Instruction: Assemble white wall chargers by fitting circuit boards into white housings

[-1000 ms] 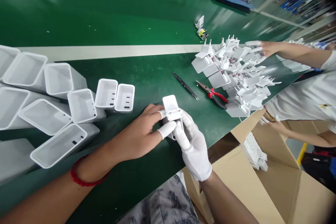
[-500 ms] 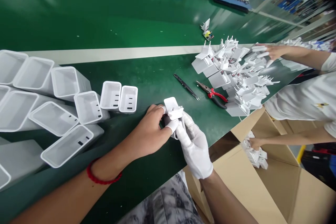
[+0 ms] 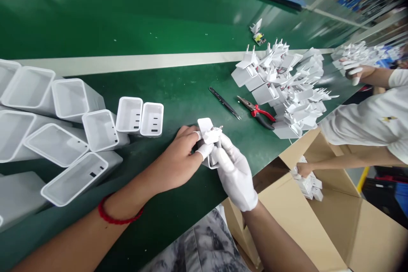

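Note:
Between both hands, over the near part of the green bench, is a white plug adapter (image 3: pixel 210 135) with its plug plate tilted out of its casing. My left hand (image 3: pixel 178 157), with white covers on the fingertips, closes on its left side. My right hand (image 3: pixel 236 172), in a white glove, grips the casing from the right with its fingers closed. The fingers hide much of the casing's inside. Black tweezers (image 3: pixel 225 103) and red-handled pliers (image 3: pixel 256 112) lie just beyond the hands.
Several empty white casings (image 3: pixel 152 119) stand or lie at left. A pile of part-assembled white adapters (image 3: pixel 280 89) sits at right. A loose circuit board (image 3: pixel 259 38) lies farther back. A co-worker's hand (image 3: pixel 304 169) reaches into a cardboard box (image 3: pixel 338 212) holding white adapters.
My hands stay on the adapter with little shift. The co-worker's far hand has moved from the adapter pile away to the right. The view has shifted slightly.

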Demonstrator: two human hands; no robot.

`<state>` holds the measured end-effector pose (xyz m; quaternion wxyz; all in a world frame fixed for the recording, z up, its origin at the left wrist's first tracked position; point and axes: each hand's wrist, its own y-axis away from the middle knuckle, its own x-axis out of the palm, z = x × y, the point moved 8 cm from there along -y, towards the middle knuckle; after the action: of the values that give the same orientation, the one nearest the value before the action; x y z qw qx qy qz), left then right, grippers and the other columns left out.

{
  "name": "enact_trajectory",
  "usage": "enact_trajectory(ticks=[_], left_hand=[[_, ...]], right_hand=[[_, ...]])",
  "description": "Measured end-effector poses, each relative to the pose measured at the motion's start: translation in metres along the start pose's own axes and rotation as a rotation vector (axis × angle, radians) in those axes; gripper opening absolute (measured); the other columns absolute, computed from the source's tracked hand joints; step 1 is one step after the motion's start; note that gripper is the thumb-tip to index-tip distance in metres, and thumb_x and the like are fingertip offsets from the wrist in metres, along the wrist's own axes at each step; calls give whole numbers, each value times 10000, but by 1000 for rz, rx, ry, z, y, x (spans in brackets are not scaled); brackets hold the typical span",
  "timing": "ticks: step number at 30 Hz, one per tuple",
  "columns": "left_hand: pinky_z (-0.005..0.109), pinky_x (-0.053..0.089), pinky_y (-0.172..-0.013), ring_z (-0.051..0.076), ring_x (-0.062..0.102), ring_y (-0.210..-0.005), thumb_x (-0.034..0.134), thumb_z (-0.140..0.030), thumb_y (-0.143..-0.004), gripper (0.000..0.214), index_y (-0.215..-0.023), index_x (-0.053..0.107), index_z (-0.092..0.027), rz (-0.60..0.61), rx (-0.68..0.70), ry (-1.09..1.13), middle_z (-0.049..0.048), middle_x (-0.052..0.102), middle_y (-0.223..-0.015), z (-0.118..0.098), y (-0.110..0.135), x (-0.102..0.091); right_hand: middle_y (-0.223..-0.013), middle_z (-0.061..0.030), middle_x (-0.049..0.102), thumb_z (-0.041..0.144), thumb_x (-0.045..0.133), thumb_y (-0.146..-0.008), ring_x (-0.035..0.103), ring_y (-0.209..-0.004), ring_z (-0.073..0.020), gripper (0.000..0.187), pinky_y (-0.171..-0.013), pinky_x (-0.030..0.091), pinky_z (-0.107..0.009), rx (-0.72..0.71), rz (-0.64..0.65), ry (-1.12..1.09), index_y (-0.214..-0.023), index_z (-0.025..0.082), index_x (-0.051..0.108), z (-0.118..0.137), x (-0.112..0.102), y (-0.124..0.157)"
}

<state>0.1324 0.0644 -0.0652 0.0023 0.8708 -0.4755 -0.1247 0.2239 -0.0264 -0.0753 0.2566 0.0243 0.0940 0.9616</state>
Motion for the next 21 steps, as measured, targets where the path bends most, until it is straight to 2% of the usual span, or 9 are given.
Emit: enact_trajectory(ticks=[3,6,10,13,15,17,19,21], left_hand=[[411,350,-1025,227,451,-1110,410,-284,-911,227,-875,621,-210,16,38,66,45,594,-1140,0,-1,0],[391,338,-1031,219,454,-1116,425,-281,-916,236,-916,651,-215,22,74,114,37,602,-1161,-1,-1,0],[410,346,-1025,228,457,-1100,413,-283,-928,259,-962,660,-213,10,71,65,46,606,-1159,0,1,0],[439,337,-1057,242,446,-1127,410,-297,-936,271,-958,660,-193,-10,66,5,67,598,-1160,1,3,1],[454,337,-1065,253,441,-1148,416,-323,-945,283,-970,660,-182,-31,68,-33,77,598,-1160,1,4,1],[463,343,-1059,261,443,-1153,420,-316,-946,285,-994,664,-176,-55,97,-46,81,605,-1159,-1,6,0],[461,345,-1055,264,456,-1146,432,-305,-941,276,-984,674,-180,-79,140,-30,78,614,-1151,-2,7,-1],[443,350,-1058,259,486,-1142,450,-318,-933,274,-987,683,-186,-121,165,75,76,618,-1154,2,8,-6]], right_hand=[[-1405,-40,565,399,634,-899,472,-1349,-273,414,-1188,309,-497,-21,-7,48,-1294,275,614,4,4,-1],[-1385,-31,585,402,636,-896,484,-1337,-280,391,-1183,310,-513,-23,-47,53,-1265,276,637,2,7,-2],[-1375,-29,597,403,634,-894,502,-1322,-279,412,-1182,315,-525,-11,-113,51,-1284,272,625,-5,3,-3],[-1382,-68,591,426,515,-959,545,-1292,-275,445,-1140,388,-524,-53,-93,-5,-1359,235,558,-5,-3,0],[-1393,-92,577,423,435,-993,576,-1260,-273,476,-1100,433,-535,-97,-123,-24,-1425,228,477,-4,-11,5],[-1401,-97,565,404,541,-947,572,-1260,-281,505,-1092,440,-533,-211,-155,109,-1424,249,477,4,-16,14],[-1383,-91,577,349,705,-838,556,-1270,-293,539,-1112,418,-517,-349,-159,341,-1353,273,563,15,-12,20],[-1334,-87,617,333,734,-806,559,-1258,-293,466,-1117,413,-499,-369,-179,466,-1260,269,646,20,-9,19]])
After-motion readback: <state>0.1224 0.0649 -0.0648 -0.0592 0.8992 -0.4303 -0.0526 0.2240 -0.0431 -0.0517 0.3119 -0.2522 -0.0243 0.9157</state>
